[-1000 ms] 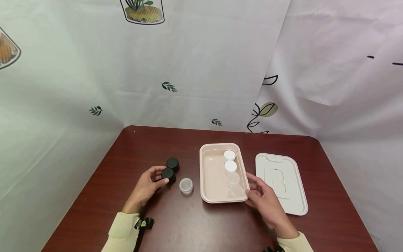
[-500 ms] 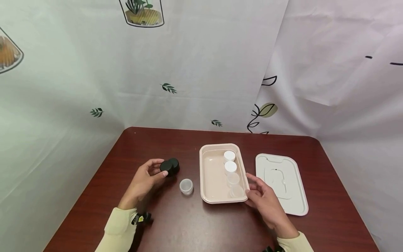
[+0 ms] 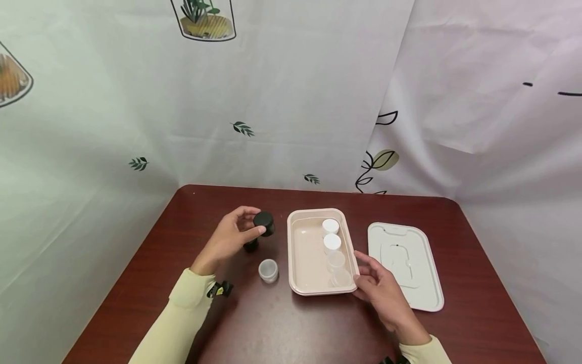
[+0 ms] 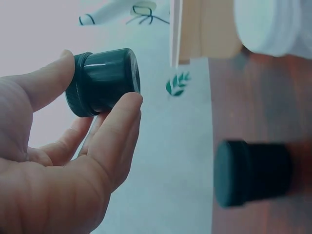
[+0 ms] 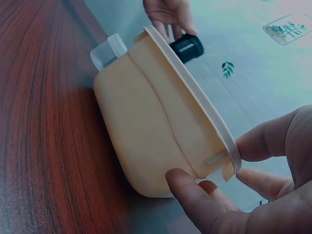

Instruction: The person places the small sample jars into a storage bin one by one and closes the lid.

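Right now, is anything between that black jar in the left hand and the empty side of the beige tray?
Nothing visible blocks it. The left hand holds the black jar in the air just left of the tray, whose left half lies bare; four small jars line its right side.

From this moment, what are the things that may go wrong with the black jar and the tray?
1. The left hand holds the black jar in the air only between thumb and fingertips; it may slip and fall onto the second black jar or the clear jar below.
2. The tray has four small jars along its right side; a dropped jar may knock them.
3. The right hand only touches the tray's corner, so the tray may slide.
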Tool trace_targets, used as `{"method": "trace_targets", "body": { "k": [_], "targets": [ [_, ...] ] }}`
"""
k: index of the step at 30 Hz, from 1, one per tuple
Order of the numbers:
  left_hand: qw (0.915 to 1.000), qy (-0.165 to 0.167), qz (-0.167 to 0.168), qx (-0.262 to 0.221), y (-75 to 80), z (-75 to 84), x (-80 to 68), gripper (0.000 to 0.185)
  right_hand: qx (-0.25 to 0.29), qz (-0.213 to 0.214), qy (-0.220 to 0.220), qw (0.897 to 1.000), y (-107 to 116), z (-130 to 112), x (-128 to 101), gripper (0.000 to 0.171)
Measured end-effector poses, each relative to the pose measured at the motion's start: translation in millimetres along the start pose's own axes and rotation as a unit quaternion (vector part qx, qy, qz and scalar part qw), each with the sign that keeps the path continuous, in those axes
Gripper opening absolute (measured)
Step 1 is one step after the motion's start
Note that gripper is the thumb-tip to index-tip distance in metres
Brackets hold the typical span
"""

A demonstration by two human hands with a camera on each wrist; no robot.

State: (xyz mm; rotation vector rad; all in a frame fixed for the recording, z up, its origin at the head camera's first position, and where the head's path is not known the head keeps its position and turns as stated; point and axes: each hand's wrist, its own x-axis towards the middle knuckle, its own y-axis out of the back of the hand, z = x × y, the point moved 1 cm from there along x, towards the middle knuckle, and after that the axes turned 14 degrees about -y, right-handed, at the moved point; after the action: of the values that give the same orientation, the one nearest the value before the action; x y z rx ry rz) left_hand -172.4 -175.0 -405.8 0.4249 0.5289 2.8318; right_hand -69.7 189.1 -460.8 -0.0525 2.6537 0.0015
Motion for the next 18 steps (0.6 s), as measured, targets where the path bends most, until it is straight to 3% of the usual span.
{"method": "trace_targets", "body": {
  "k": [11,18],
  "targets": [
    [0.9991,-0.031,-0.026,-0.014,-25.8,22.2,32.0,0.047,-0.004,0.002,-0.002,1.0,0.7,0.1,-0.4,0.059],
    [0.9974,-0.041,-0.057,0.016,-46.0,26.4,46.0,0.047,0.0,0.001,-0.004,1.0,0.4,0.3,-0.6,0.06]
  ]
}}
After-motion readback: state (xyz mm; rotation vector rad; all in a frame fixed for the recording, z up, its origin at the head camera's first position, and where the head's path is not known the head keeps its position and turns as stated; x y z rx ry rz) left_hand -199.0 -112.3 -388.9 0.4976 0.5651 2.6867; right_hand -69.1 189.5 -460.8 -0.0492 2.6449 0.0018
